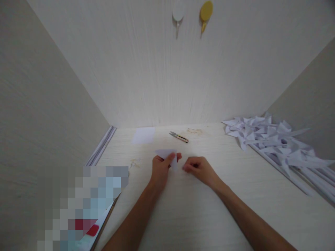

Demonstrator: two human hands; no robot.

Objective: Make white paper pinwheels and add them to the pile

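My left hand (162, 166) grips a piece of white paper folded into a triangle (165, 153), with the thumb pressed on top of it. A little to the right, apart from the paper, my right hand (197, 169) is closed with its fingers curled and pinched together. Whether anything small is between those fingertips cannot be made out. Beyond both hands lie thread snips (179, 137), blades pointing left. A flat white paper sheet (143, 135) rests on the table at the back left.
Several paper pinwheels (272, 139) on rolled sticks are piled at the right. Rolled paper sticks (102, 144) lie along the left wall. Small scraps (195, 131) sit near the back wall. Two hooks, white (178, 12) and yellow (206, 12), are on that wall. A partly pixelated object fills the lower left.
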